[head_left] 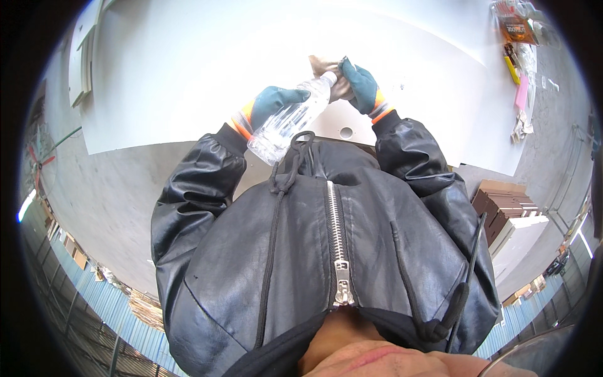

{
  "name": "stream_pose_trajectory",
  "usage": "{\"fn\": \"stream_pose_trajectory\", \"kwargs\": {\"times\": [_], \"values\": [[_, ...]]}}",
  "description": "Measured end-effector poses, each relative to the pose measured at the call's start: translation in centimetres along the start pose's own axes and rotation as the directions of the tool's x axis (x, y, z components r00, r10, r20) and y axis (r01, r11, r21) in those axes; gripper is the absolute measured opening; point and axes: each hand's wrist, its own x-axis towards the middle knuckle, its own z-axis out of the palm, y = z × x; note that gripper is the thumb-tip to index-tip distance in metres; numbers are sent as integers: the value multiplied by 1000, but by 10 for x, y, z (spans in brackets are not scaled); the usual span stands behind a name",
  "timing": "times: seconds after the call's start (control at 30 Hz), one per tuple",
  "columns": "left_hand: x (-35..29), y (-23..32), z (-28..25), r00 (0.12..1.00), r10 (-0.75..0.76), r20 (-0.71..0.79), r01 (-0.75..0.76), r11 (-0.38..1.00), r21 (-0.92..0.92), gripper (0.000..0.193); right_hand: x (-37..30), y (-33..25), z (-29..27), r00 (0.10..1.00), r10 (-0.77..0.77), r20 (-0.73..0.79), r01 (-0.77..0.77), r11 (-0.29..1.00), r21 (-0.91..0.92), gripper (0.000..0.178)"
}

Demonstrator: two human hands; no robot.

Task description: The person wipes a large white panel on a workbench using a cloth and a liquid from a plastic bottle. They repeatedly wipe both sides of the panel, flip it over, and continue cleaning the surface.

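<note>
My left hand (271,105), in a teal and orange work glove, is wrapped round a clear plastic bottle (290,122). The bottle is tilted, its white cap (328,78) pointing up and to the right. In my right hand (360,87), gloved alike, is a crumpled brownish-grey cloth (336,70). The cloth lies right behind the bottle's cap; whether the two touch, I cannot tell. Both hands are over a large white panel (207,75), which has a round hole (346,132) near its close edge.
At the far right are a clear bag with an orange label (517,28), a yellow tool (511,68) and a pink strip (521,94). Stacked brown and white boards (502,207) stand right of my body. More white panels (81,56) lean at the far left.
</note>
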Motion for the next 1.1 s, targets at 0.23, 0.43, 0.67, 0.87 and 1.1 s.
{"fn": "stream_pose_trajectory", "kwargs": {"times": [0.23,0.43,0.67,0.87,1.1], "values": [[-5,13,8,992,-59,-115,75,987,141,23,6,0,4,993,-33,110,23,996,90,64],[2,4,4,966,167,-197,-62,892,448,55,14,6,-3,993,-66,95,40,968,247,56],[11,-2,-54,645,655,-394,-329,703,631,68,22,-24,-30,976,-90,-197,114,987,115,57],[42,1,-104,209,856,-474,-387,517,763,65,50,-85,-11,798,-573,-188,412,746,-524,41],[61,-24,-123,10,851,-524,-339,496,799,77,88,4,-17,705,-655,274,-11,-396,-918,68]]}}
